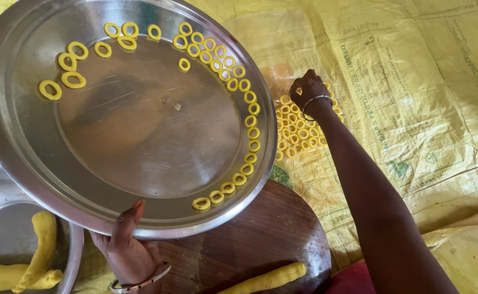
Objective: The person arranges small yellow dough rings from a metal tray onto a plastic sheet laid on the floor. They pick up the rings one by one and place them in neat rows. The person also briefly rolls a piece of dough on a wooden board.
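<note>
My left hand (pixel 127 247) grips the near rim of a large round steel plate (pixel 141 136) and holds it tilted above the floor. Several small yellow dough rings (pixel 217 54) lie along the plate's far and right inner edge, with a few more rings (pixel 73 65) at its upper left. My right hand (pixel 308 87) reaches out over a cluster of yellow rings (pixel 298 128) laid on the yellow woven sheet (pixel 413 98); its fingers are curled down onto the rings, and whether they pinch one I cannot tell.
A round brown wooden board (pixel 260 234) lies below the plate with a yellow dough roll (pixel 266 279) on it. A steel bowl (pixel 10 239) at the lower left holds more yellow dough pieces (pixel 40 245).
</note>
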